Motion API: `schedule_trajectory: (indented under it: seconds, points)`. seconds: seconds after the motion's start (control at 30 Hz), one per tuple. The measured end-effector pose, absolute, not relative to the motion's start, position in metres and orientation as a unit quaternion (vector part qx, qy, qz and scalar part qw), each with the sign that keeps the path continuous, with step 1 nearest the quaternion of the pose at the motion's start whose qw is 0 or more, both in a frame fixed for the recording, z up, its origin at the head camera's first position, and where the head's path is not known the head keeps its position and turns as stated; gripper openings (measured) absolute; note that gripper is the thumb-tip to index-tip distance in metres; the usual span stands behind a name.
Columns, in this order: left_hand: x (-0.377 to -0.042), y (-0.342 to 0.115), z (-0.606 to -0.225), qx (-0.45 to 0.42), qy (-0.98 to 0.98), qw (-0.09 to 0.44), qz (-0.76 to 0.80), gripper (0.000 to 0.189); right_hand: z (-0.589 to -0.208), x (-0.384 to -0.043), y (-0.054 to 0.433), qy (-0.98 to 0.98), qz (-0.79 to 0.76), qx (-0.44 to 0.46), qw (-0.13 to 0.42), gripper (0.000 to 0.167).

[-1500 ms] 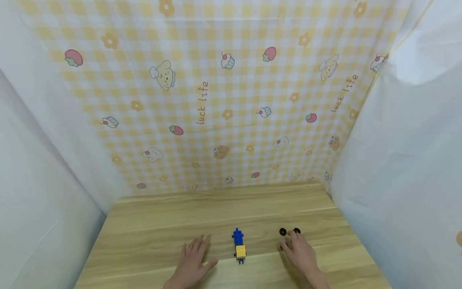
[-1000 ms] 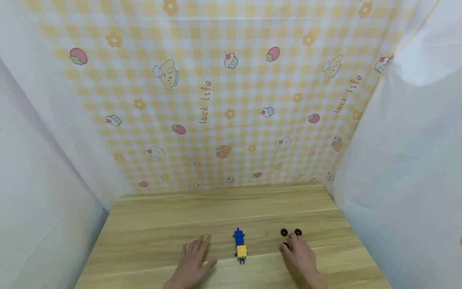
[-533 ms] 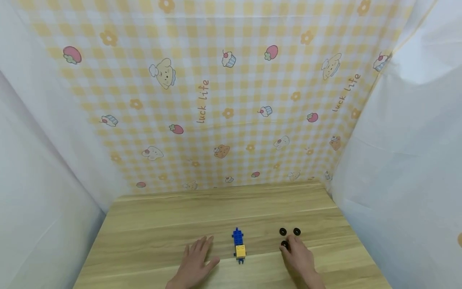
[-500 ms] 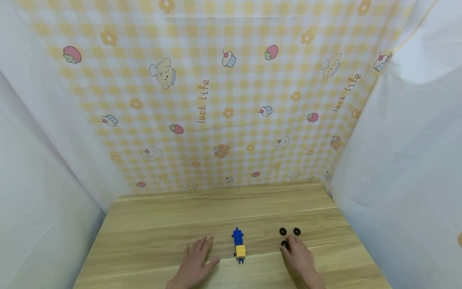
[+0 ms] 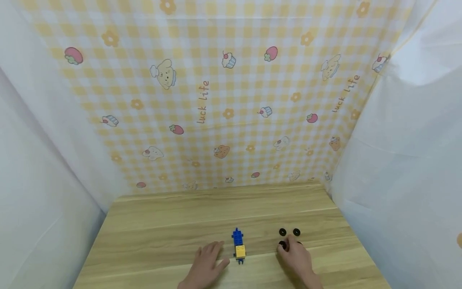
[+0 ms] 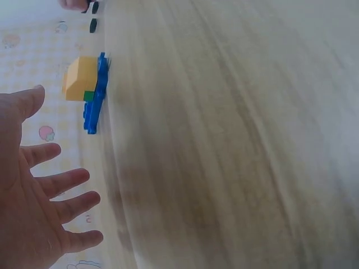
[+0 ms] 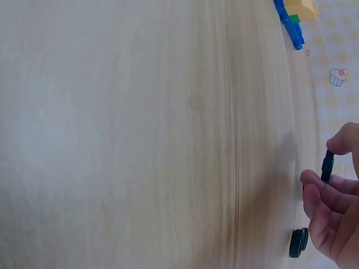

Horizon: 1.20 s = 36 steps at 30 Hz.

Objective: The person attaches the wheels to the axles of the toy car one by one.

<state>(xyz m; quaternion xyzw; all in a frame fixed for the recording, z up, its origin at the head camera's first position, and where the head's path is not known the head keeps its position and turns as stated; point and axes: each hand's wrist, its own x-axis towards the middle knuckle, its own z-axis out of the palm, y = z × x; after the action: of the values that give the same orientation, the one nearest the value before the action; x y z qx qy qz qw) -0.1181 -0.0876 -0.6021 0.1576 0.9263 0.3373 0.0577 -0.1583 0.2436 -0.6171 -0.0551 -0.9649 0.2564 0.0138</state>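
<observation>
Pinched between the thumb and fingers of my right hand (image 5: 296, 259) is a small black toy wheel (image 7: 327, 165), which in the right wrist view appears edge-on and raised off the table. Two more black wheels, a left one (image 5: 282, 232) and a right one (image 5: 296, 232), lie just beyond that hand; another wheel (image 5: 300, 243) is mostly hidden behind it. My left hand (image 5: 205, 265) is spread with nothing in it, left of a blue toy vehicle base (image 5: 237, 237). On the near end of the base sits a yellow block (image 5: 240, 251); a bit of green (image 6: 88, 96) shows under it.
The wood-grain table (image 5: 173, 216) carries everything. A yellow checked cloth (image 5: 227, 132) hangs behind it. White sheets close off the left side (image 5: 47, 180) and right side (image 5: 400, 160).
My right hand has taken hold of the near-left wheel and shifted slightly left and nearer, exposing part of another wheel. My left hand has slid right, nearer the toy vehicle base, which stays put.
</observation>
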Motion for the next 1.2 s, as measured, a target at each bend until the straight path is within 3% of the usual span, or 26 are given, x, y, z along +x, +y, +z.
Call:
schedule_trajectory:
  seconds: [0.37,0.57,0.87,1.07,1.2]
  points:
    - [-0.119,-0.078,-0.613,0.139,0.935,0.033,0.325,0.063,-0.615,-0.156,0.237,-0.912,0.406,-0.059,-0.012,0.029]
    - [-0.123,-0.067,-0.609,0.141,0.929,0.037,0.34,0.062,-0.615,-0.154,0.236,-0.902,0.426,-0.061,-0.024,0.028]
    - [-0.131,-0.043,-0.606,0.119,0.932,0.055,0.338,0.067,-0.618,-0.153,0.235,-0.903,0.423,-0.068,-0.038,0.05]
    - [-0.137,-0.026,-0.608,0.124,0.941,0.024,0.315,0.063,-0.619,-0.15,0.235,-0.903,0.422,-0.07,-0.04,0.058]
    - [-0.14,-0.014,-0.613,0.103,0.945,0.025,0.31,0.065,-0.621,-0.149,0.234,-0.897,0.432,-0.085,-0.049,0.054]
